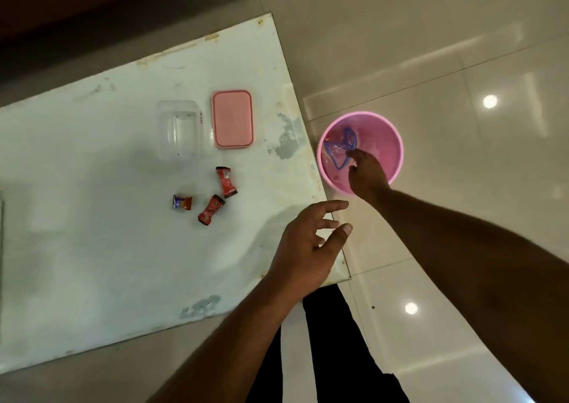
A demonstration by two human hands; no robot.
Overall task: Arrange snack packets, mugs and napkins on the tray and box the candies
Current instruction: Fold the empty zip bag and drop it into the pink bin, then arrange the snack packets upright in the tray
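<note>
bench (92,264): we see a white top, stained, chipped along its far edge | bucket (386,144): pink, on the floor (462,48) just right of the bench, clear blue-edged wrapper (338,148) inside | floor: we note glossy pale tiles, two lamp glints

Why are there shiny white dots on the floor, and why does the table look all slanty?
In the head view, the dots are glare, probably lamps mirrored in the glossy floor; the table looks slanted because the wide-angle camera looks down at a tilt; this view is dim, with a soft shadow beside the left hand, and the right hand in the pink bucket is slightly blurry.
</note>
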